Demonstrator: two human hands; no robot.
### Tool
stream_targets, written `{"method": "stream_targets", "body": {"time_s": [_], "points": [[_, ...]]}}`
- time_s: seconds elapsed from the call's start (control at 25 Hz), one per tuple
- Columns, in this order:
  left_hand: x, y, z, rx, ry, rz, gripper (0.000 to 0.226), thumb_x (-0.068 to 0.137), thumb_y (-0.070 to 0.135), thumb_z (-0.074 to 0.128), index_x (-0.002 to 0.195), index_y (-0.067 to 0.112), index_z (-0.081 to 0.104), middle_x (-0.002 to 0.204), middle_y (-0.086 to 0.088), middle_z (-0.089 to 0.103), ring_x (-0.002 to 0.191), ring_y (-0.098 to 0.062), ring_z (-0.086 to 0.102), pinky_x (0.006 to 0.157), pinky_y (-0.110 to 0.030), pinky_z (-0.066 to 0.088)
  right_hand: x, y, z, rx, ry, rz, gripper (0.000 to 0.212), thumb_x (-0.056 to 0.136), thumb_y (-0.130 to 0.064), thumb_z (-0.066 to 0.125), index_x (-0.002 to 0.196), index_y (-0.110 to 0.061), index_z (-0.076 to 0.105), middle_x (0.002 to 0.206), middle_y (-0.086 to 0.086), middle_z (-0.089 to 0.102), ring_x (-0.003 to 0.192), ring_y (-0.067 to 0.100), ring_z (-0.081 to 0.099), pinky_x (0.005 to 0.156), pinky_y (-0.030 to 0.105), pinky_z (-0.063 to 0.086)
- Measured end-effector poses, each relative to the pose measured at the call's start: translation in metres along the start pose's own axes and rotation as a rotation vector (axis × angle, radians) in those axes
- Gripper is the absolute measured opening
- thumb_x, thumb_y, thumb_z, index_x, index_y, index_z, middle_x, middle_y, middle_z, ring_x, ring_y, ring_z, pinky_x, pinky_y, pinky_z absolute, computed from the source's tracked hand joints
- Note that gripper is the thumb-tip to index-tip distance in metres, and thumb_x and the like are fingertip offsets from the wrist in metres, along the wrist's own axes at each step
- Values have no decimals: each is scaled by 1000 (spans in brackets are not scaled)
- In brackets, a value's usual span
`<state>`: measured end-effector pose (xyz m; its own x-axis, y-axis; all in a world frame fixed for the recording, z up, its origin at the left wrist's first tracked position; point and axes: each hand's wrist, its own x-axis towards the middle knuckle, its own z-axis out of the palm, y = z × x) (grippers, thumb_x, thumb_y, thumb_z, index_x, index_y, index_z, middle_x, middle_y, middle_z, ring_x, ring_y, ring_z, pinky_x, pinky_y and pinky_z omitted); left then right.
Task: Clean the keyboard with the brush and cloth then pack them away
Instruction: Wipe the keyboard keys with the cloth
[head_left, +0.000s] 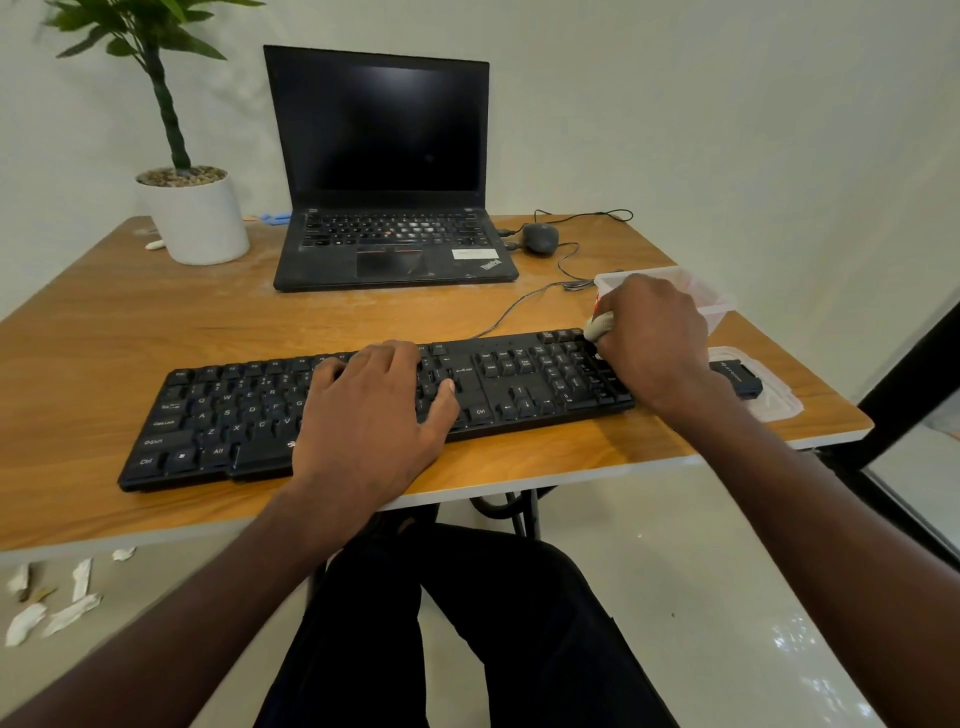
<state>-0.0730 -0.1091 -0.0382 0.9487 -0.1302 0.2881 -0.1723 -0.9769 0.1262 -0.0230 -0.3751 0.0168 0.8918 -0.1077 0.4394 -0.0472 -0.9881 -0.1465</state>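
A black keyboard lies across the front of the wooden table. My left hand rests flat on its middle keys, fingers spread. My right hand is over the keyboard's far right end and grips a bunched grey cloth, which pokes out by the top right corner of the keys. A clear plastic container stands just behind that hand. Its lid lies to the right with a black brush on it, partly hidden by my wrist.
A black laptop stands open at the back, with a wired mouse to its right and a potted plant to its left. The keyboard cable runs across the table. Paper scraps lie on the floor at left.
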Motion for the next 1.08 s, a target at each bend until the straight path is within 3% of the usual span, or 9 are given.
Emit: {"method": "stream_targets", "body": {"time_s": [0.32, 0.44, 0.56, 0.68, 0.84, 0.92, 0.96, 1.04, 1.08], "points": [[0, 1, 0, -9, 13, 6, 55, 105, 62, 30, 133, 20, 53, 133, -4, 64, 123, -22, 59, 114, -49, 37, -8, -20, -5, -78, -62, -112, 17, 85, -11, 76, 102, -8, 76, 101, 16, 70, 89, 33, 67, 69, 34, 47], [1, 1, 1, -7, 20, 8, 54, 106, 61, 30, 132, 20, 53, 132, -3, 64, 124, -22, 59, 113, -48, 37, -8, -32, -4, 91, -137, -207, 17, 80, -8, 71, 91, -17, 82, 93, 6, 74, 83, 23, 65, 71, 35, 55], [-1, 2, 0, -17, 36, 14, 54, 106, 61, 31, 132, 20, 53, 132, -2, 64, 124, -21, 59, 112, -48, 37, -9, -39, -1, 300, -247, -223, 33, 77, -4, 76, 98, -28, 84, 97, -6, 72, 88, 13, 59, 73, 30, 48], [0, 0, 0, -11, 35, 12, 54, 106, 61, 29, 133, 21, 53, 133, -1, 64, 124, -20, 58, 113, -48, 36, -9, -28, 4, 205, -105, -122, 32, 81, -11, 78, 108, -29, 81, 105, -1, 72, 92, 20, 63, 74, 36, 53], [0, 0, 0, -9, 37, 17, 55, 106, 61, 28, 135, 21, 51, 134, -1, 63, 125, -20, 58, 114, -48, 34, -5, -15, 0, 2, -10, -29, 25, 83, -13, 75, 105, -24, 80, 102, 6, 73, 92, 28, 66, 67, 35, 47], [0, 0, -1, -27, 55, 19, 55, 106, 62, 29, 137, 21, 48, 129, -1, 66, 121, -21, 60, 115, -48, 34, -2, -17, -3, 268, -62, 15, 29, 80, -12, 75, 105, -26, 80, 97, 1, 76, 86, 21, 69, 65, 34, 52], [0, 0, -1, -48, 70, 19, 56, 106, 62, 30, 140, 20, 44, 126, -1, 67, 120, -21, 61, 116, -49, 34, 0, -21, -7, 561, -141, 68, 29, 80, -10, 77, 106, -24, 79, 95, 1, 77, 82, 17, 72, 62, 33, 55], [-1, -1, -2, -99, 126, 31, 58, 107, 62, 33, 148, 21, 36, 127, -1, 67, 120, -21, 62, 117, -51, 34, -1, -33, -18, 1203, -411, 241, 28, 84, -4, 80, 111, -11, 76, 94, 10, 78, 72, 17, 74, 54, 29, 58], [-1, -2, -3, -160, 157, 42, 57, 108, 60, 33, 150, 22, 34, 129, -1, 68, 120, -20, 63, 116, -50, 36, -4, -40, -22, 1394, -559, 307, 27, 86, -5, 79, 113, -6, 73, 94, 13, 78, 68, 18, 73, 51, 28, 58]]}}
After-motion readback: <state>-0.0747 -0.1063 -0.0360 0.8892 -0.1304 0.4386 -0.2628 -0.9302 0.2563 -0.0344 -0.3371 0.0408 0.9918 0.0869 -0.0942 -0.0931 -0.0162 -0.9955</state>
